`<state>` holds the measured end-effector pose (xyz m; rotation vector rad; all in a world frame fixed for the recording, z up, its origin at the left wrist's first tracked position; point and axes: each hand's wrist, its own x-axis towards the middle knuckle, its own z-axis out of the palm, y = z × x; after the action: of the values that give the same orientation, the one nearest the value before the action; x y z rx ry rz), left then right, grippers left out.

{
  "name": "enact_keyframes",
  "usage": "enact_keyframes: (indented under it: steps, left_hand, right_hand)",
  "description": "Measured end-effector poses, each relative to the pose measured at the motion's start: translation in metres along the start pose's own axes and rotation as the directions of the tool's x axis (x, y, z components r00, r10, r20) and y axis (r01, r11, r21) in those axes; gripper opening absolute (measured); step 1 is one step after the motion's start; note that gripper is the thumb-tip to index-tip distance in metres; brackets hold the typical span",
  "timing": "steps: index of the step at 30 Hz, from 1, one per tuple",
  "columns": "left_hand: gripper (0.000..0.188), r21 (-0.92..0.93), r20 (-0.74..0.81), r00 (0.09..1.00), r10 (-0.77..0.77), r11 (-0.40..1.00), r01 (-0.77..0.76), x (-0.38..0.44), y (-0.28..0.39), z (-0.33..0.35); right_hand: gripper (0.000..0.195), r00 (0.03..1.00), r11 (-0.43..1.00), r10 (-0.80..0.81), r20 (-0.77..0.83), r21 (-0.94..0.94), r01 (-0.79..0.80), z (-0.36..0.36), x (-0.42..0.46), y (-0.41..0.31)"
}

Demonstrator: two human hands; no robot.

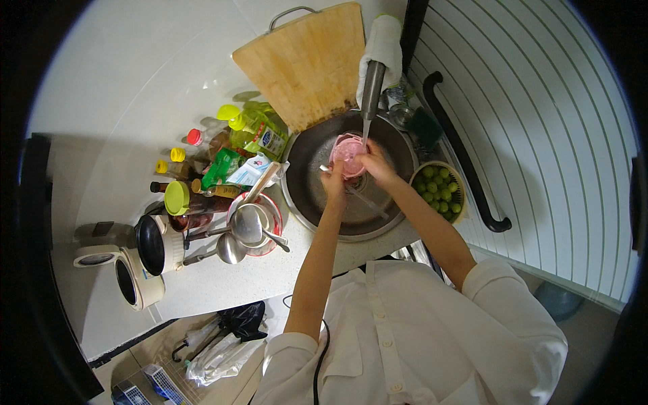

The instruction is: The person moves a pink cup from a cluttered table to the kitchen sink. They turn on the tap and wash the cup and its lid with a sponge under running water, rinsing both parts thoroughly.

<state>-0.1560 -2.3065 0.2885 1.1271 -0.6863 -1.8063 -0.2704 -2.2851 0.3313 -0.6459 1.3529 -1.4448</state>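
A pink plastic container is held over the round metal sink under a running metal faucet. My left hand grips its lower left side, with a small white piece showing beside the fingers. My right hand holds its right side close to the falling water. The fingertips are partly hidden by the container. Water runs down into the basin below. Just right of the sink stands a basket of green grapes.
A wooden cutting board leans on the wall behind the sink. Left are a dish soap bottle, several condiment bottles and a bowl with ladles across it. A ribbed white panel with a black handle stands right.
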Motion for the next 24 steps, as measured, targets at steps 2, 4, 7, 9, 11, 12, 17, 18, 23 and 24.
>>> enact_keyframes:
  steps: [2, 4, 7, 9, 11, 12, 17, 18, 23, 24]
  left_hand:
    - [0.022, 0.341, 0.023, 0.988, 0.155, 0.927, -0.154, 0.013, -0.021, -0.012]
    - [0.021, 0.449, 0.105, 0.932, 0.348, 0.82, -0.356, 0.023, -0.034, -0.012]
    - [0.022, 0.736, 0.353, 0.641, 0.682, 0.22, -0.64, 0.0, -0.001, 0.032]
    - [0.023, 0.696, 0.491, 0.657, 0.572, 0.196, -0.691, -0.006, 0.014, 0.05]
    - [0.021, 0.695, 0.56, 0.649, 0.516, 0.134, -0.706, -0.005, 0.025, 0.063]
    - [0.015, 0.708, 0.541, 0.687, 0.484, 0.179, -0.683, 0.0, 0.027, 0.068]
    - [0.012, 0.686, 0.536, 0.678, 0.503, 0.209, -0.697, -0.003, 0.041, 0.076]
    - [0.01, 0.649, 0.545, 0.635, 0.547, 0.205, -0.733, -0.007, 0.044, 0.078]
    - [0.014, 0.463, 0.378, 0.743, 0.553, 0.582, -0.668, 0.004, 0.03, 0.044]
    - [0.017, 0.335, 0.32, 0.792, 0.52, 0.72, -0.608, 0.003, 0.026, 0.036]
  right_hand:
    - [0.039, 1.0, 0.949, 0.019, 0.023, -0.314, -0.011, -0.01, 0.0, 0.0]
    - [0.04, 1.0, 0.846, 0.023, 0.013, -0.533, -0.012, -0.011, -0.005, -0.009]
    - [0.042, 0.994, 0.806, -0.082, -0.073, -0.592, 0.023, -0.019, -0.019, -0.02]
    - [0.042, 0.966, 0.889, -0.22, -0.138, -0.436, 0.14, -0.024, -0.017, 0.003]
    - [0.04, 0.978, 0.998, -0.015, -0.209, -0.068, 0.001, -0.018, -0.03, -0.019]
    - [0.04, 0.972, 0.99, 0.093, -0.217, 0.125, -0.067, -0.016, -0.036, -0.031]
    - [0.037, 0.95, 0.926, 0.169, -0.264, 0.373, -0.061, -0.023, -0.036, -0.035]
    - [0.037, 0.942, 0.92, 0.175, -0.286, 0.389, -0.053, -0.024, -0.034, -0.031]
    - [0.042, 0.989, 0.865, 0.148, 0.005, 0.483, -0.132, -0.029, -0.017, -0.021]
    - [0.043, 0.98, 0.881, 0.194, 0.032, 0.435, -0.189, -0.028, -0.015, -0.028]
